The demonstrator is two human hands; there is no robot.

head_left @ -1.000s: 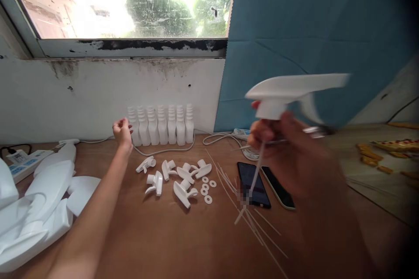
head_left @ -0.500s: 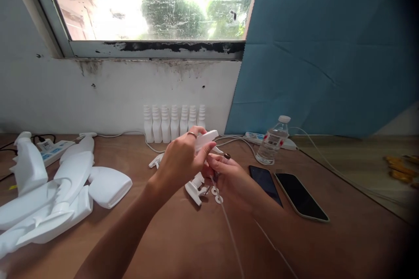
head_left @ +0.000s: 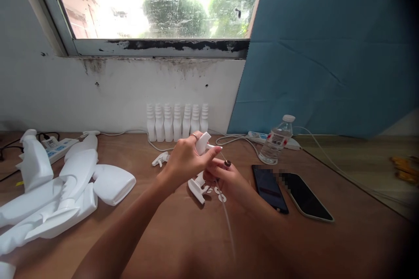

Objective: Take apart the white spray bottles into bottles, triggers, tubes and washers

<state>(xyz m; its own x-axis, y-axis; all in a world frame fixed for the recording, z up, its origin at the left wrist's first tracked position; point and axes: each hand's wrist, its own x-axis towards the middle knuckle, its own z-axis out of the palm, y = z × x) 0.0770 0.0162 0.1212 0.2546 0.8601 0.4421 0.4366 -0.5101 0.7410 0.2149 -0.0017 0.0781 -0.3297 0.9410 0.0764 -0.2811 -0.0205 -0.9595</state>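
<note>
Nothing is readable; the label (head_left: 277, 139) on the clear bottle (head_left: 269, 155) seems too small.

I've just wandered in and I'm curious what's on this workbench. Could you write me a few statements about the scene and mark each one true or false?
1. The left hand is holding a white spray head. True.
2. The small white bottles by the wall number four. False: seven small white bottles stand in a row there.
3. A thin pale tube trails below the right hand. True.
4. The transparent bottle with the white cap lies on its side. False: the transparent bottle stands upright.
5. Both phones lie to the left of the hands. False: the phones lie to the right of them.
</note>
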